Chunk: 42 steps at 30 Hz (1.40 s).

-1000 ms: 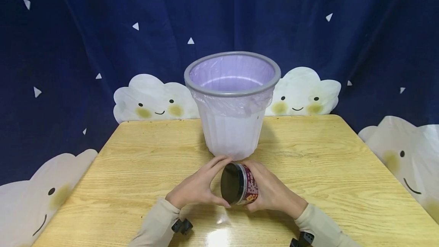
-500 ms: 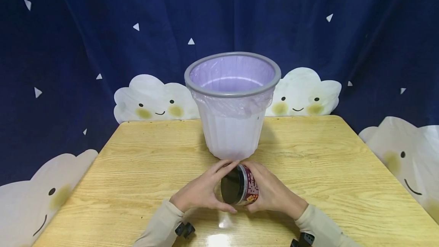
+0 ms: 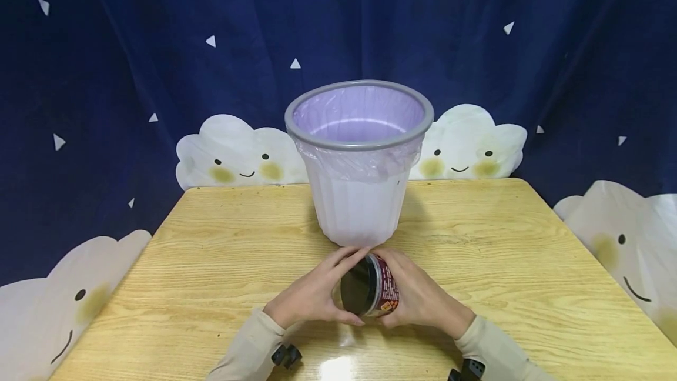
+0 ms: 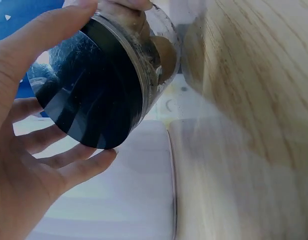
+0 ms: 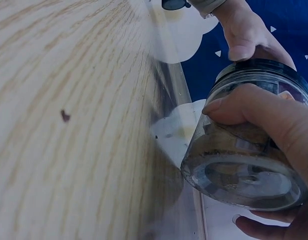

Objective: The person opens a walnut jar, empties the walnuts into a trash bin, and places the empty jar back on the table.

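Observation:
A clear jar (image 5: 238, 187) with a maroon printed label lies tipped sideways between my hands, in front of the bin. Its broad black lid (image 3: 355, 288) faces left. My right hand (image 3: 420, 293) grips the jar's body, thumb across the clear wall in the right wrist view. Around the lid's edge curl the thumb and fingers of my left hand (image 3: 314, 291); the left wrist view shows the palm standing off from the shiny lid top (image 4: 91, 87). Part of the label is hidden behind the right hand.
Just behind the hands a white bin (image 3: 359, 204) with a grey rim and a plastic liner stands on the wooden table (image 3: 238, 222). A dark blue curtain (image 3: 254, 22) with clouds and triangles hangs around the table's back and sides.
My left hand has moved a little right and closed in, its fingers now lapping over the lid's edge. The jar and my right hand have stayed nearly in place.

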Motion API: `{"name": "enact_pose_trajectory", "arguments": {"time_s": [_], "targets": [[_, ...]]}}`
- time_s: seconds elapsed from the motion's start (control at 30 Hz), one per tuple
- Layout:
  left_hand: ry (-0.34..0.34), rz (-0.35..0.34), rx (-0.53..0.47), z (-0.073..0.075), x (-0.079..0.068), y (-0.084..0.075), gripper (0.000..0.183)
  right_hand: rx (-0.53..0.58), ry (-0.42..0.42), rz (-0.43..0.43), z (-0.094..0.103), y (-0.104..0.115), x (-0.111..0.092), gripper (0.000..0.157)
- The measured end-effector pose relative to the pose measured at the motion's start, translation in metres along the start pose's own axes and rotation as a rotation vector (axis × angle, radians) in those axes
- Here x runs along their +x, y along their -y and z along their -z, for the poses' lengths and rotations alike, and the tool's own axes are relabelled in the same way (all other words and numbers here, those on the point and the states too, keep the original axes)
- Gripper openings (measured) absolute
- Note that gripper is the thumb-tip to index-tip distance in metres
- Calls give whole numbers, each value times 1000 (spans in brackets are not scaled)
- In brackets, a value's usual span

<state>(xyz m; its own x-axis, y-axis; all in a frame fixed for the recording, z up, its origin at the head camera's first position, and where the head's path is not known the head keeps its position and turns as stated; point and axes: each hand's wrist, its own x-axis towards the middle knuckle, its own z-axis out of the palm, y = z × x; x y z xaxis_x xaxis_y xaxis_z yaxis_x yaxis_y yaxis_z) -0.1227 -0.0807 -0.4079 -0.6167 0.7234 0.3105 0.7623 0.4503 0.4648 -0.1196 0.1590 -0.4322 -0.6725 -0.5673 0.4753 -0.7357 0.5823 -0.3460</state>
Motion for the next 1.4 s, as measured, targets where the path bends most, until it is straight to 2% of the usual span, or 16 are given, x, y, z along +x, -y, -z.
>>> {"name": "enact_pose_trajectory", "arguments": {"time_s": [0.17,0.37,0.57,0.77,1.3,1.4], "targets": [[-13,10,7,-1,-1,0,111,0,0,5,0,0,0,113],[-8,-9,8,-2,0,1,117,5,-1,5,0,0,0,113],[3,23,19,-2,-1,-1,114,4,2,-3,1,1,0,113],[3,-2,24,-2,0,0,117,5,-1,3,1,1,1,113],[4,41,13,-2,-1,-2,114,8,-6,7,1,1,1,111],[-5,21,18,-2,-1,-2,115,6,-7,9,0,1,1,111]]}}
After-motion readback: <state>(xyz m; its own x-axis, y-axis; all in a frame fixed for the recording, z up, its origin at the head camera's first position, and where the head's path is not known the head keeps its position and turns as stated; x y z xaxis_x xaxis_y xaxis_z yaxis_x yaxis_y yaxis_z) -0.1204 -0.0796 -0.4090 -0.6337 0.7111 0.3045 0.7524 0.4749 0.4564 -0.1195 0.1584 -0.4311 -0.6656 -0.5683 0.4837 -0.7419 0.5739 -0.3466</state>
